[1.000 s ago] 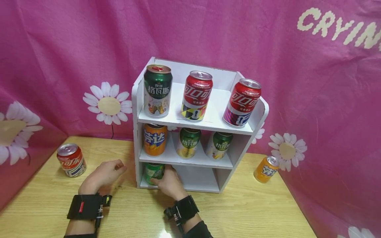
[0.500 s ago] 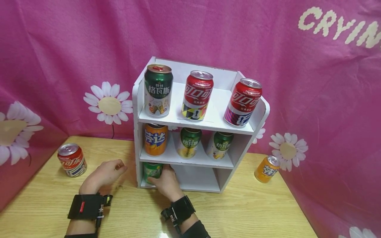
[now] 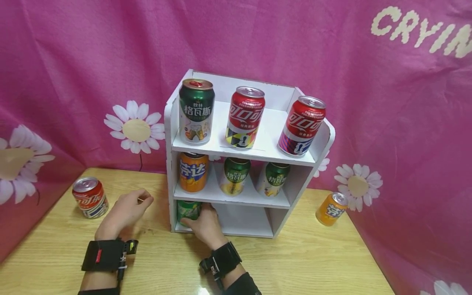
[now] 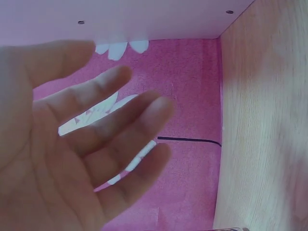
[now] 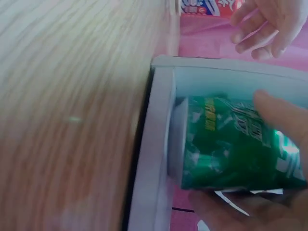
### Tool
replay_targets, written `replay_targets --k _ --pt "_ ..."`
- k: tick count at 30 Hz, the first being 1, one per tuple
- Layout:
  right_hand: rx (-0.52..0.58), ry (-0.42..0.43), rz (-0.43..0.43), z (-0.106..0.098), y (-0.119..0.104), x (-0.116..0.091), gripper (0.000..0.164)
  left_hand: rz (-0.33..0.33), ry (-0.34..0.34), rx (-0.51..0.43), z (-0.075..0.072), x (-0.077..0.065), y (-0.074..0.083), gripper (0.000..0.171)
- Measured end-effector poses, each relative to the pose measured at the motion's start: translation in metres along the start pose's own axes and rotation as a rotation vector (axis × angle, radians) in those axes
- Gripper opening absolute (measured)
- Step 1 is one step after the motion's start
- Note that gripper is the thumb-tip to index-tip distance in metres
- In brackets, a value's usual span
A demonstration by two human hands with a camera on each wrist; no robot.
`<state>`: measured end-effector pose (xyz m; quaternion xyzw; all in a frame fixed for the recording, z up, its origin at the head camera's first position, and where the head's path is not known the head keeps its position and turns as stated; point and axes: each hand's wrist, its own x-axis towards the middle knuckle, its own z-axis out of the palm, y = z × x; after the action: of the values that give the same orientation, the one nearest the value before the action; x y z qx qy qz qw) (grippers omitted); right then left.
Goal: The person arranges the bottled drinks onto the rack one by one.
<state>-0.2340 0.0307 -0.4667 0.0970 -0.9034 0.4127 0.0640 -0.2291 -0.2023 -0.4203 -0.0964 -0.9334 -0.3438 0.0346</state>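
My right hand (image 3: pixel 207 226) reaches into the bottom left of the white shelf (image 3: pixel 230 200) and grips a green soda can (image 5: pixel 231 144), thumb on one side and fingers on the other. In the right wrist view the can's base is at the bottom board, close to the shelf's side wall. My left hand (image 3: pixel 127 208) hovers over the table left of the shelf, its fingers loosely bent and holding nothing. The left wrist view shows that palm (image 4: pixel 43 159) with spread fingers. A red cola can (image 3: pixel 89 197) stands just left of this hand.
On the top board stand a green kvass can (image 3: pixel 196 112) and two red cola cans (image 3: pixel 245 118). The middle board bears an orange soda can (image 3: pixel 193 173) and two green-and-white cans (image 3: pixel 234 177). A small orange can (image 3: pixel 331 209) is at the table's right, before a pink curtain (image 3: pixel 405 143).
My right hand has shifted slightly left with the green can, toward the shelf's left wall, then stays nearly still. The left hand has risen a little and turned slightly.
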Motion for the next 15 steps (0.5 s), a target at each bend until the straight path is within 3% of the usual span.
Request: replay_targets --k 2,4,11,13,15 --pt "-0.003 -0.010 -0.021 -0.004 0.001 -0.002 0.074 0.008 0.079 -0.012 -0.001 0.001 0.000 0.028" --pt "-0.009 -0.022 -0.050 -0.010 0.004 -0.005 0.074 0.018 0.215 -0.033 -0.003 0.001 0.001 0.027" --pt "-0.130 -0.068 -0.154 -0.044 0.018 -0.023 0.065 0.072 0.909 -0.119 -0.016 -0.004 -0.006 0.014" --pt "-0.183 -0.085 -0.176 -0.057 0.023 -0.029 0.058 0.048 1.018 -0.129 -0.021 -0.006 -0.011 0.015" --pt "-0.217 -0.094 -0.202 -0.070 0.029 -0.036 0.051 -0.008 1.052 -0.139 -0.025 -0.009 -0.016 0.021"
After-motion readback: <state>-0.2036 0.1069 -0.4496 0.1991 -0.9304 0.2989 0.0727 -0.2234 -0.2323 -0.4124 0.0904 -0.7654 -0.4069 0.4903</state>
